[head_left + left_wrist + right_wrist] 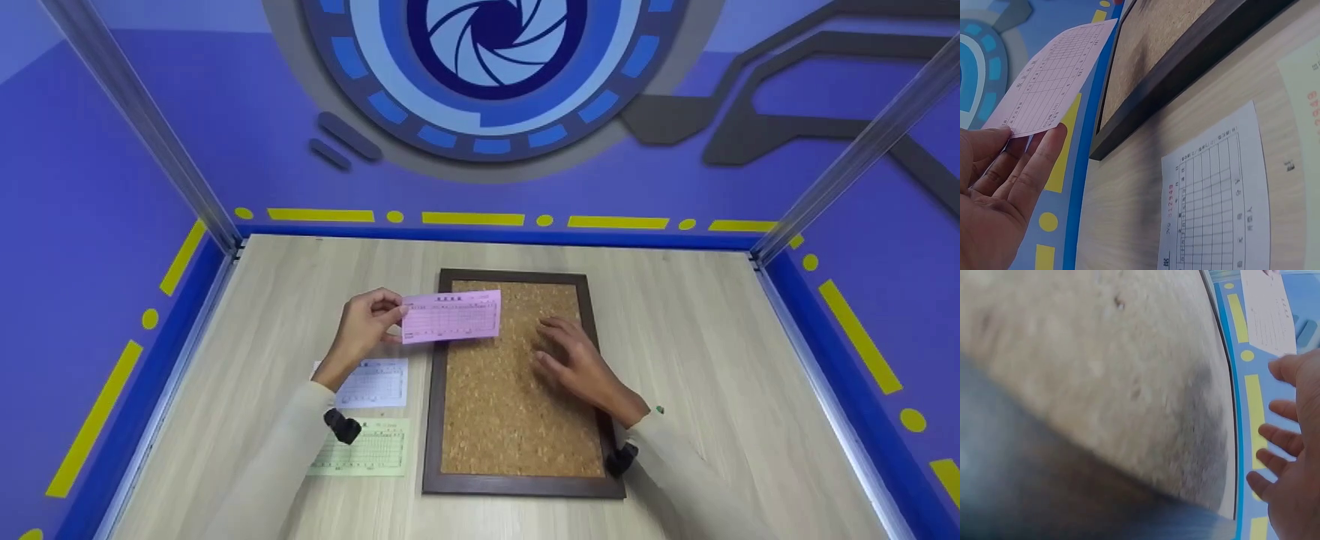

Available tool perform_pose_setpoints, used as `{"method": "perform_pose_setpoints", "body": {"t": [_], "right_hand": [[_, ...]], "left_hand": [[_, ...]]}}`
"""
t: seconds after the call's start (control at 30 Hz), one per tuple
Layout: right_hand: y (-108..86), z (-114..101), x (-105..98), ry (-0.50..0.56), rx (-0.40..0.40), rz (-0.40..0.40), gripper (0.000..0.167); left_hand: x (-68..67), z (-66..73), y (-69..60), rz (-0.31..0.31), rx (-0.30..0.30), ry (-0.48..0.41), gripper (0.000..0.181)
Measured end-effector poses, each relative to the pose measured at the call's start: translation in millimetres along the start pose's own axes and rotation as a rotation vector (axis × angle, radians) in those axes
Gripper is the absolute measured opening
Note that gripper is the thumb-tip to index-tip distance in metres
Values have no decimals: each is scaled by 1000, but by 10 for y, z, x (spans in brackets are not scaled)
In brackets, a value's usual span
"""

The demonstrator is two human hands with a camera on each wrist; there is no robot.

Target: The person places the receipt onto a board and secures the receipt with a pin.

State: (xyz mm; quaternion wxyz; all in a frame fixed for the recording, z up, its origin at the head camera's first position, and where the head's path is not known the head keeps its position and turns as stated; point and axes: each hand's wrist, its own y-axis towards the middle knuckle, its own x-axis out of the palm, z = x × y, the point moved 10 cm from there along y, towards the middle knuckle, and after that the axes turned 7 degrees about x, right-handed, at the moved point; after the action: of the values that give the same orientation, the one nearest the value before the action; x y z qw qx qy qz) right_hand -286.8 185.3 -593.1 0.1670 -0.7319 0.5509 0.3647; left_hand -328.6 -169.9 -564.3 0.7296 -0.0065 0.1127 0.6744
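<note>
A pink printed form point(451, 318) is pinched at its left end by my left hand point(365, 327), between thumb and fingers. It is held over the upper left part of a cork board point(517, 405) with a dark wooden frame. In the left wrist view the pink slip point(1055, 79) bends slightly, its far end raised off the board. My right hand point(576, 364) hovers over the right side of the cork, fingers spread and loosely bent, holding nothing. The right wrist view shows this hand point(1292, 439) apart from the slip point(1268, 312).
Left of the board, a white form point(379, 384) and a green form point(371, 450) lie on the wooden table point(300, 277), partly covered by the left forearm. A tiny green object point(660, 409) lies by the right wrist. Blue patterned walls point(247, 135) enclose the table.
</note>
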Motion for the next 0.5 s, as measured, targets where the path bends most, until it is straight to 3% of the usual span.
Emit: {"method": "perform_pose_setpoints", "body": {"t": [0.33,0.5], "right_hand": [[94,-139,31,47,-44,12,45],[143,-129,54,90,-19,6,43]], "left_hand": [[117,9,20,-9,-8,-83,8],[187,18,20,-12,-16,-94,8]]}}
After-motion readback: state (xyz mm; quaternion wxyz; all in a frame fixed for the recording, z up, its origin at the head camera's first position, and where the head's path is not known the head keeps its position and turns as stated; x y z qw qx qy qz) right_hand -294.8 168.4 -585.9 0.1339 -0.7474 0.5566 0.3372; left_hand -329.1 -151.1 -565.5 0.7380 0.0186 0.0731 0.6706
